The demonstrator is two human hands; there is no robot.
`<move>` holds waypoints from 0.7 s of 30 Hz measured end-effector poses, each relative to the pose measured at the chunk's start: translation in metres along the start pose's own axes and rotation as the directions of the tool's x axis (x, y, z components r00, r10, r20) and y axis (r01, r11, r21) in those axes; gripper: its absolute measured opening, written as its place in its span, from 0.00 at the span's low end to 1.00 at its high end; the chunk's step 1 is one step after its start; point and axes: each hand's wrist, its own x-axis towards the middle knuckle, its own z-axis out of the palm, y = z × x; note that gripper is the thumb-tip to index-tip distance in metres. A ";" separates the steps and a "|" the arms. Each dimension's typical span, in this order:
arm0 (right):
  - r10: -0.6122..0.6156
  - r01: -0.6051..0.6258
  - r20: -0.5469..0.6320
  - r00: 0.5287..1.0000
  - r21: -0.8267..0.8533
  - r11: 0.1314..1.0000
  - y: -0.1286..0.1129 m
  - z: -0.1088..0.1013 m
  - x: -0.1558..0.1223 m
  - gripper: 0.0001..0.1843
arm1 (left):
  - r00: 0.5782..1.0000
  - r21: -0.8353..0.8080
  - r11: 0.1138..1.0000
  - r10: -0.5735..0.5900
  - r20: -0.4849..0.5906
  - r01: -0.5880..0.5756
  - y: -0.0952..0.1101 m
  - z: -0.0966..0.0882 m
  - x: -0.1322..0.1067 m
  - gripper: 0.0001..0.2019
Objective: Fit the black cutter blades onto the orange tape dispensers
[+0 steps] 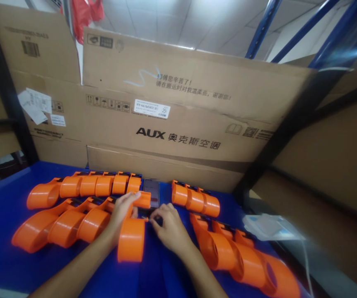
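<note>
My left hand (125, 209) is wrapped round the upper part of an orange plastic tape dispenser (131, 240), whose wide round ring hangs below. Close to its right side, my right hand (167, 225) has thumb and fingertips pinched together. A small dark piece seems to be at those fingertips, too small and hidden to name. Just beyond the hands a dark phone (151, 192) lies on the blue table surface (162, 273).
Several like dispensers stand in rows at back left (88, 186), front left (65, 227), back right (195, 200) and front right (243, 260). Behind rises a cardboard sheet (181, 111). A dark rack post (271, 145) and a white flat object (271, 227) are at right.
</note>
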 end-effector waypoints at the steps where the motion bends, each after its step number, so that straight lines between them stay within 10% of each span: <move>1: 0.002 -0.002 -0.011 1.000 0.007 1.000 0.000 -0.001 0.000 0.03 | 1.000 -0.006 1.000 0.000 -0.004 0.000 0.000 0.001 -0.001 0.18; 6: -0.014 0.046 -0.142 0.990 0.228 0.973 -0.011 -0.021 0.000 0.11 | 0.991 0.005 0.997 0.080 -0.111 -0.080 -0.005 0.005 0.000 0.19; 13: -0.338 0.338 -0.063 0.939 0.346 0.875 -0.028 -0.038 -0.012 0.45 | 0.948 -0.009 0.978 0.199 -0.249 -0.207 -0.011 0.003 0.005 0.22; 21: -0.290 0.305 -0.097 0.952 0.237 0.922 -0.028 -0.030 -0.017 0.37 | 0.947 0.030 0.966 0.257 -0.194 -0.256 -0.015 0.003 0.008 0.23</move>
